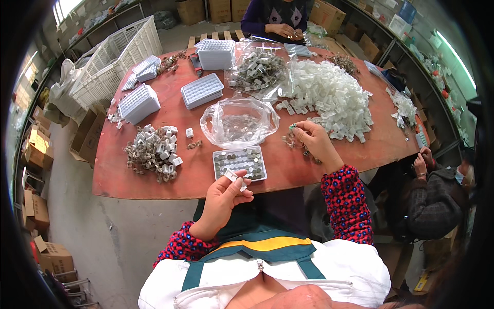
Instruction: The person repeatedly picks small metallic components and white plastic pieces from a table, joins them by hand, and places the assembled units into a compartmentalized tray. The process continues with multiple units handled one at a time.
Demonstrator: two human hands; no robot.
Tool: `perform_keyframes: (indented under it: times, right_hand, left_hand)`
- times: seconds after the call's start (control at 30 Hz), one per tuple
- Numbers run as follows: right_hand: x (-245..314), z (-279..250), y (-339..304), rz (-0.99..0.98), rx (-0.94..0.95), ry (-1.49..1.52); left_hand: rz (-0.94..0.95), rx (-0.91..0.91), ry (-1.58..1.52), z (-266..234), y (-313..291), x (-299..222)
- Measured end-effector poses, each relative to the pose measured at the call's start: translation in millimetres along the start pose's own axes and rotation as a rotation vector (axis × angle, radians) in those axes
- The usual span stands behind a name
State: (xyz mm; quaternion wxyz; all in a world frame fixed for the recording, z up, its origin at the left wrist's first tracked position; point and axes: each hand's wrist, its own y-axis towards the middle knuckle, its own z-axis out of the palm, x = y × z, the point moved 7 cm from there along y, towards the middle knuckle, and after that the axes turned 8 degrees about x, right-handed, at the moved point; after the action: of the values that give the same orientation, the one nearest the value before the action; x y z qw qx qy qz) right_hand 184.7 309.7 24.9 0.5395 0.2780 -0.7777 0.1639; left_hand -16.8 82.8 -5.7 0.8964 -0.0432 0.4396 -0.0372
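Observation:
My left hand (pixel 218 203) is closed on a small white plastic casing (pixel 231 174) at the table's near edge; another whitish bit shows by its thumb. Farther right, my right hand (pixel 316 143) pinches a small green part (pixel 292 126) between thumb and fingertips. Brownish wires (pixel 289 140) lie just below those fingertips. Between the hands, a shallow white tray (pixel 264 167) holds many round, coin-like metal discs, some of its pockets bare. Behind it lies an open clear plastic bag (pixel 211 126) with small pieces inside.
A heap of white casings (pixel 329 98) covers the table's right side. Casings with brown wires (pixel 154 152) are piled at left. Stacked white trays (pixel 139 103) and a filled bag (pixel 257 72) stand behind. One person (pixel 275 20) works opposite; another (pixel 432 201) sits at right.

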Motion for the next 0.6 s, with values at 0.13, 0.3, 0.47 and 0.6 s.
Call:
perform_keyframes:
  times: [0.13,0.3,0.47,0.6]
  right_hand:
    - [6.4,-7.8,2.1,-0.058,-0.065,-0.258]
    - [17.1,-10.5,1.5,-0.012,-0.093,-0.54]
    - [23.4,-0.7,-1.3,-0.037,-0.073,-0.853]
    - [30.1,15.8,9.6,-0.251,-0.089,-0.865]
  left_hand:
    - [-0.008,0.002,-0.002,2.6,0.4,0.7]
    - [-0.021,-0.023,0.012,1.6,1.3,0.0]
    - [-0.048,-0.028,0.013,0.4,2.3,1.5]
    - [-0.046,-0.024,0.008,1.4,2.4,1.7]
